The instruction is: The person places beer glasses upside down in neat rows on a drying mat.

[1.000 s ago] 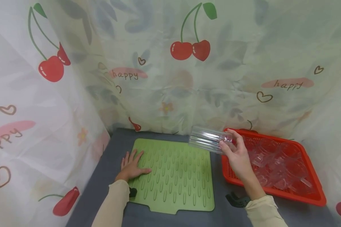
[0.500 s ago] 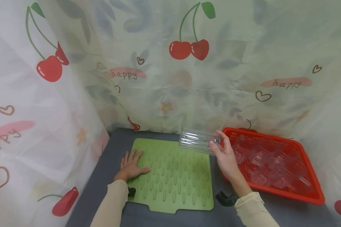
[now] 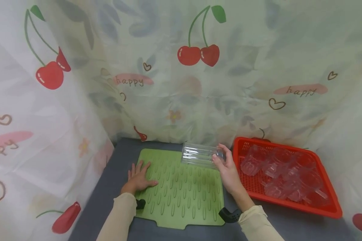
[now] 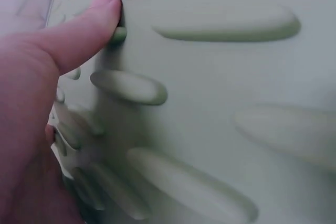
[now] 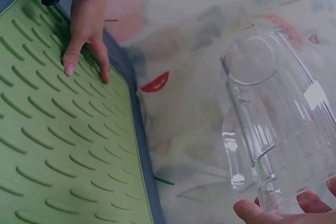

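Note:
My right hand (image 3: 226, 167) grips a clear plastic mug (image 3: 199, 155) by its base, holding it on its side above the far right part of the green ridged mat (image 3: 181, 197). In the right wrist view the clear mug (image 5: 278, 124) shows its handle and open mouth, with my fingertips (image 5: 315, 203) under its base. My left hand (image 3: 138, 179) lies flat with straight fingers on the mat's left edge. Seen from the left wrist, my thumb (image 4: 79, 35) presses on the mat (image 4: 220, 87).
A red perforated basket (image 3: 328, 207) at the right holds several clear plastic mugs (image 3: 283, 174). The mat lies on a dark grey table (image 3: 108, 194). A cherry-print curtain (image 3: 181, 83) closes off the back and both sides.
My right hand has carried the clear mug leftward and slightly lower, from beside the basket to over the mat's far right part. The left hand has stayed put.

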{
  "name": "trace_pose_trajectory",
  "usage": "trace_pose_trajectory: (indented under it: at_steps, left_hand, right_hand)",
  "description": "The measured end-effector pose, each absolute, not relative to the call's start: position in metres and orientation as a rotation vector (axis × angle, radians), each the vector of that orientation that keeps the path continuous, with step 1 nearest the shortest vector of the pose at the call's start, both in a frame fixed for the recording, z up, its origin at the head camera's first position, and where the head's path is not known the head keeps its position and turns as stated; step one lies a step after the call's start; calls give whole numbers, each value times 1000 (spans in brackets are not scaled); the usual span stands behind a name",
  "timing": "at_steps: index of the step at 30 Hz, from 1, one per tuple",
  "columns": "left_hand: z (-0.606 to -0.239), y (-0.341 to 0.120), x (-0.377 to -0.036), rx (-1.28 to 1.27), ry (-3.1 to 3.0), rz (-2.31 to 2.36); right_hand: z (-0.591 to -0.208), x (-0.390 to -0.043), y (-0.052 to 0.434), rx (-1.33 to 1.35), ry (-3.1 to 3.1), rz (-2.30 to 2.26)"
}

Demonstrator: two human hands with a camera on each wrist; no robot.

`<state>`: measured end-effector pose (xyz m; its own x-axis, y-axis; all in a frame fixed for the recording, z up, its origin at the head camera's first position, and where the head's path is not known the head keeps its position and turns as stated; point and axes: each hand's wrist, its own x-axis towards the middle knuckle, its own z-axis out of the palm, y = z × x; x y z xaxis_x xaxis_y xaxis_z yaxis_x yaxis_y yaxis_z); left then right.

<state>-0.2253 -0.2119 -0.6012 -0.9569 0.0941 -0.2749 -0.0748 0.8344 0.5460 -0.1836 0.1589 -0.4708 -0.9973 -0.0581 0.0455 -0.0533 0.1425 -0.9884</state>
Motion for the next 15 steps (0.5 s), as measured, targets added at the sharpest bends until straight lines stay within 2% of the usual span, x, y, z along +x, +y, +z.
trace_pose_trajectory:
  at_steps: [6,15]
  left_hand:
    - [-589,-207,-220,-21,2746,828]
    - [-593,-200,-217,-12,2804,836]
  right_hand:
    - [-479,-186,151,-105,2358,-2084]
    - [-489,-186,142,-104,2351,-2115]
